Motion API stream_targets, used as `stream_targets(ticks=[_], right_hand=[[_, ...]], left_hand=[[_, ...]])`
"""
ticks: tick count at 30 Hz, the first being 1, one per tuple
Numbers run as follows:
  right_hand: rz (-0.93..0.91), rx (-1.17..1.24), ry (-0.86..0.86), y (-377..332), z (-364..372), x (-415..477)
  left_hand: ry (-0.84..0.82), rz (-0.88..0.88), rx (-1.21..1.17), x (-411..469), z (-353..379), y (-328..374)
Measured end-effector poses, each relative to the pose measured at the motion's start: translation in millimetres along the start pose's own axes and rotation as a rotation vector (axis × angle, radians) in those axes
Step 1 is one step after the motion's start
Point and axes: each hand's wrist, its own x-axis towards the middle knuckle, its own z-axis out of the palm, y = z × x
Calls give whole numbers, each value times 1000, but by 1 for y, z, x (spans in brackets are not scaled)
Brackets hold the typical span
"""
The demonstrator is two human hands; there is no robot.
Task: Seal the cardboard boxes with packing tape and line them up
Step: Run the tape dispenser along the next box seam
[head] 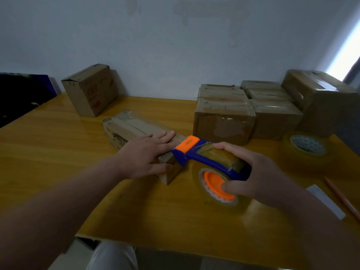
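A long, low cardboard box (129,126) lies slantwise on the yellow wooden table (58,152). My left hand (145,155) rests flat on its near end, fingers straight, thumb against the near side. My right hand (255,175) grips a blue and orange tape dispenser (196,152) with a clear tape roll (216,187) in it. The dispenser's orange head touches the box's near top edge, beside my left fingertips.
Several taped boxes (224,121) stand in a block at the back right, a larger one (321,98) beyond them. A lone box (90,89) stands at the back left. A spare tape roll (305,151), a white strip (325,201) and a pencil (342,197) lie at the right.
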Motion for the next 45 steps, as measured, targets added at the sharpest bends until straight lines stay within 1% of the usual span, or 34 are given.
stream_targets(ticks=[3,10,15,22,28,33,37,38,40,42,45], right_hand=[[17,12,2,3,-12,-13],[72,-62,-25,7,-18,-21],[91,-157,-104,-9,-7,2],[157,-296,-142,-28,-8,38],[235,-177,-199,-28,-18,50],[277,-114,-210,-29,-22,53],[444,82,-227,-28,-20,53],[463,71,-242,-24,-17,51],[451,-32,-259,-19,-11,49],[447,-31,-209,-15,-12,47],[411,-9,-65,-9,-23,43]], left_hand=[[-17,-6,7,-1,1,0],[-13,-9,16,-1,0,1],[-20,-39,-6,1,-2,3],[-29,-22,-80,-2,-5,4],[-24,-22,-98,1,-2,2],[-32,-28,-97,0,-4,3],[-41,-41,-102,-2,-7,7],[-40,-42,-103,-3,-7,7],[-40,-50,-103,-3,-8,8],[-47,-63,-113,-3,-8,8],[-66,-80,-151,-3,-12,11]])
